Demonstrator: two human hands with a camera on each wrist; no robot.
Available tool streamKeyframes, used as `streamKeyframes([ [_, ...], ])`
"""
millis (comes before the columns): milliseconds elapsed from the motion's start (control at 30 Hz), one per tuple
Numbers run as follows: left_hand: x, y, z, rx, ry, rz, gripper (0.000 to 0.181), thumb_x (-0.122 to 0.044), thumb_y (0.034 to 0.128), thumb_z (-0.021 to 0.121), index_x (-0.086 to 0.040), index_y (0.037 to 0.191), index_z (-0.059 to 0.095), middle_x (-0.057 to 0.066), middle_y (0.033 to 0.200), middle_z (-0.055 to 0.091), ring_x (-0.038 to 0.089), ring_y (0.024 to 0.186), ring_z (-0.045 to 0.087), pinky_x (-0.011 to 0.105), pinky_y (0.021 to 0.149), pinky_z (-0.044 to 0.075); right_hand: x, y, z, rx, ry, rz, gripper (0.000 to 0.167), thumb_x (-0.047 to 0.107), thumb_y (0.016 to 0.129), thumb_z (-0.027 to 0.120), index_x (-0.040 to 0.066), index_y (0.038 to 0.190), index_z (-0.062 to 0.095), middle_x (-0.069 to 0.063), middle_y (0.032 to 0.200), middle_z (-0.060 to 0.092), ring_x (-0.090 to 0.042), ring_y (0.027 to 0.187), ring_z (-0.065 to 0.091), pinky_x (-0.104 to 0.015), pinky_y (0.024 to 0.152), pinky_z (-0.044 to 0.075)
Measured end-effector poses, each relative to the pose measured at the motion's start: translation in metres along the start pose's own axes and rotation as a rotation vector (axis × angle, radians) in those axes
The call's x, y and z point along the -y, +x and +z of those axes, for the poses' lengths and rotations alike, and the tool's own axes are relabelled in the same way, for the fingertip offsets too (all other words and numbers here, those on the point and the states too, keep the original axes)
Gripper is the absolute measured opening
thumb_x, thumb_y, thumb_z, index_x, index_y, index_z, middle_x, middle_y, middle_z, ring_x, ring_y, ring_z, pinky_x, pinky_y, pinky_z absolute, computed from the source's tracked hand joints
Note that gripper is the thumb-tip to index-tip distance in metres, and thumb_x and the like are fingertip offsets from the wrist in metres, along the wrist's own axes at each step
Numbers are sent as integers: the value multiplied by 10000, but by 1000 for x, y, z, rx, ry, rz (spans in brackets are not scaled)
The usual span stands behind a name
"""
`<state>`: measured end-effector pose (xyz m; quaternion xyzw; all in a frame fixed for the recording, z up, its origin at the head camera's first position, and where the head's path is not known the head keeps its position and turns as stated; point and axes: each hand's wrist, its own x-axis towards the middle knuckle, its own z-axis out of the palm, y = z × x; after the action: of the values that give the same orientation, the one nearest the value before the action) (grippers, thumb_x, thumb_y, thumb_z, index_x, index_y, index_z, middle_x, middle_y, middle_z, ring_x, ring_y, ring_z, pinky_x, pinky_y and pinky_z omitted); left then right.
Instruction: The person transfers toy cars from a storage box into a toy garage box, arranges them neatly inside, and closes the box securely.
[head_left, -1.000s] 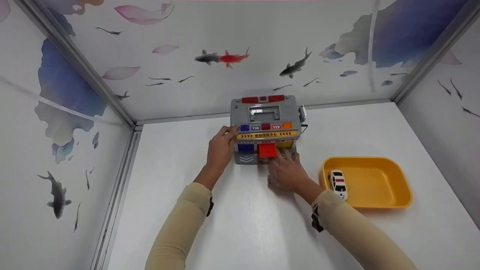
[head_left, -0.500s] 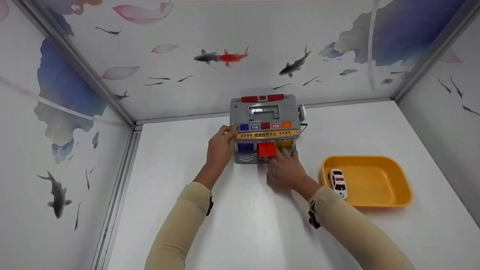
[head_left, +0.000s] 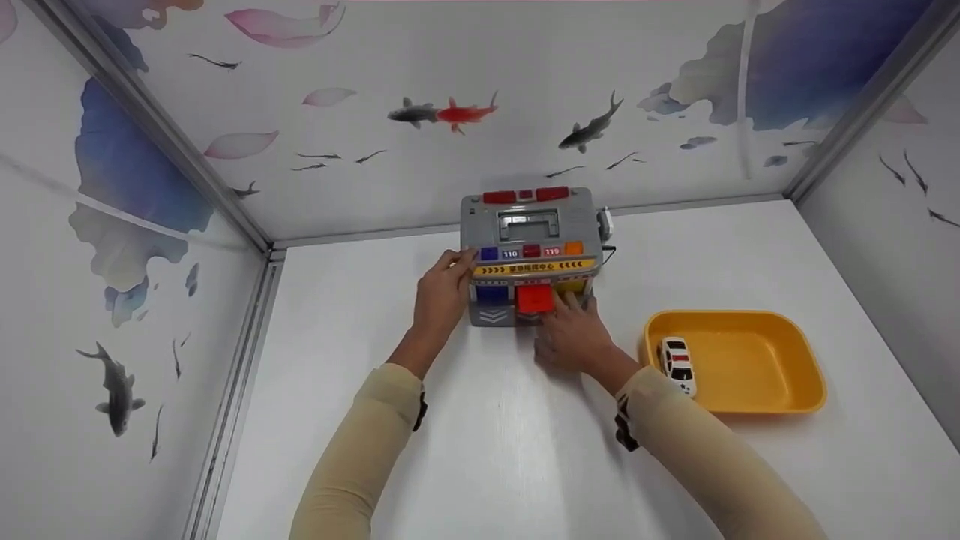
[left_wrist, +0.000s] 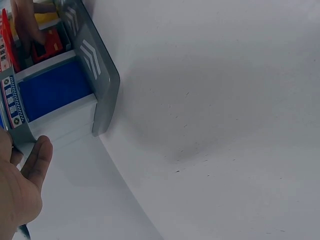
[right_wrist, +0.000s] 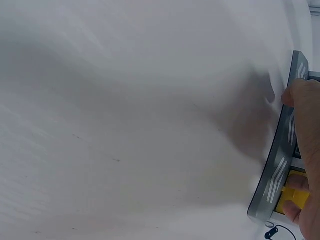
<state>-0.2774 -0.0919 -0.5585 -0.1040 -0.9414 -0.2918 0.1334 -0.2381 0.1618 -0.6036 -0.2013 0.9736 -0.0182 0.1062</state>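
A grey toy garage (head_left: 525,225) stands against the back wall. Its red door (head_left: 535,298) is swung up over the middle bay; the blue door (left_wrist: 57,92) and yellow door (right_wrist: 295,192) are down. My left hand (head_left: 442,295) grips the garage's left front corner between thumb and fingers. My right hand (head_left: 576,337) reaches into the front, a finger extended against a red toy car (left_wrist: 48,46) in the middle bay. Its thumb lies at the ramp edge and other fingers touch the yellow door in the right wrist view. Most of the car is hidden.
A yellow tray (head_left: 750,360) sits on the white table (head_left: 480,465) to the right, holding a white toy car (head_left: 677,365) at its left side. A black cord (head_left: 610,256) hangs at the garage's right side. Patterned walls close off the back and sides.
The right hand and forearm have shifted very slightly towards the garage. The left hand keeps its grip, and the red door stays raised.
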Motion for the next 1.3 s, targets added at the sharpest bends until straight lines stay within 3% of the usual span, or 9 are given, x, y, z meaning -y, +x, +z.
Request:
streamKeyframes([
  [200, 0, 0, 0, -19, -4, 12, 357, -267, 1149, 628, -173, 1479, 726, 53, 1308, 742, 247, 1243, 773, 356, 1023, 656, -3, -2, -1, -31, 27, 2, 763, 466, 1096, 560, 167, 1756, 321, -118, 1859, 198, -464, 1682, 251, -810, 1290, 281],
  [500, -1, 1, -1, -9, -22, 2, 367, -273, 1147, 632, -166, 1486, 720, 59, 1310, 740, 249, 1228, 775, 372, 1025, 656, -15, -15, 0, -104, 58, -91, 636, 442, 1083, 655, 169, 1642, 521, -130, 1822, 314, -451, 1621, 352, -780, 1301, 304],
  [867, -2, -1, -2, 13, -23, -17, 371, -241, 1149, 631, -186, 1508, 703, 49, 1319, 730, 241, 1248, 768, 360, 1050, 647, -29, -31, -1, -269, 45, -235, 547, 85, 989, 755, 133, 1516, 616, -117, 1735, 442, -404, 1503, 466, -626, 1236, 474],
  [967, -1, -1, -2, 0, -22, -4, 365, -247, 1149, 629, -179, 1499, 711, 50, 1308, 735, 240, 1227, 774, 363, 1025, 656, -33, -33, -6, -313, 39, -258, 533, 65, 986, 771, 119, 1492, 613, -133, 1708, 474, -395, 1490, 491, -570, 1214, 502],
  [1167, 1, 0, 0, -19, -8, 20, 350, -227, 1148, 635, -155, 1478, 725, 62, 1299, 740, 241, 1203, 781, 346, 987, 667, -35, -33, -16, -476, 32, -291, 454, 54, 999, 774, 78, 1425, 618, -135, 1576, 579, -365, 1438, 540, -519, 1144, 568],
  [1300, -1, 1, -1, -3, -10, 7, 358, -209, 1143, 643, -157, 1489, 716, 60, 1299, 739, 239, 1211, 777, 352, 996, 664, -34, -33, -21, -555, -8, -286, 370, 131, 1056, 748, 57, 1400, 632, -159, 1513, 583, -365, 1395, 549, -518, 1159, 574],
])
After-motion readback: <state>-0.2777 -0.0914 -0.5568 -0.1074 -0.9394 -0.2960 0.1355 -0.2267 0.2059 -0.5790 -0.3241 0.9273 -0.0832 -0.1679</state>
